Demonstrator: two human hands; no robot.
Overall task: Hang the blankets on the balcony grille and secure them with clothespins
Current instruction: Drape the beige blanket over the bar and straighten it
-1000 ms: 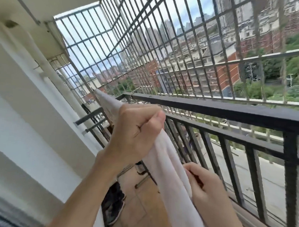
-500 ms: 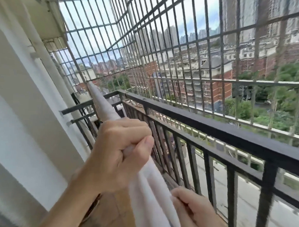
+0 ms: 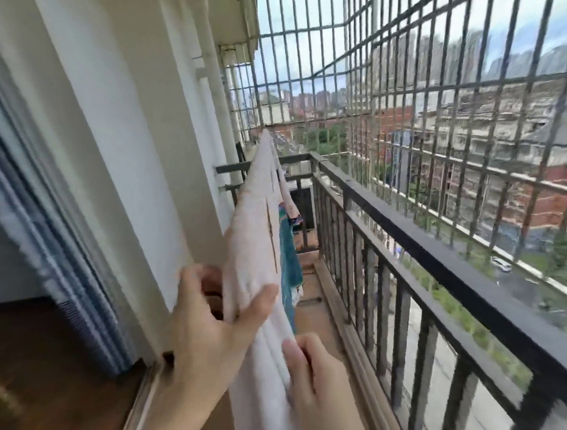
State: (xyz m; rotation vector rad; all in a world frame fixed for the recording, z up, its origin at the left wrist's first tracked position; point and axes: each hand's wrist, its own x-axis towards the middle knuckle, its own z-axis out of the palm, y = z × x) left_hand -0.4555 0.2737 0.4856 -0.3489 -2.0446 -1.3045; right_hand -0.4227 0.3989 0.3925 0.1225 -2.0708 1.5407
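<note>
A pale pink-white blanket stretches from my hands toward the far end of the balcony, held up on edge. My left hand pinches its upper fold between thumb and fingers. Just below and to the right, my right hand grips the blanket's lower part, fingers curled round the cloth. A blue patterned piece of cloth shows behind the pale blanket. The metal balcony grille rises to the right, above the black railing. No clothespin is visible.
A white wall and a sliding door frame stand close on the left. The narrow balcony floor runs ahead between wall and railing. Brick buildings and a street lie far below beyond the grille.
The view has swung left, toward the wall and door. My left hand has loosened from a fist into a thumb-and-finger pinch, and the blanket now stands taller with a blue cloth showing behind it.
</note>
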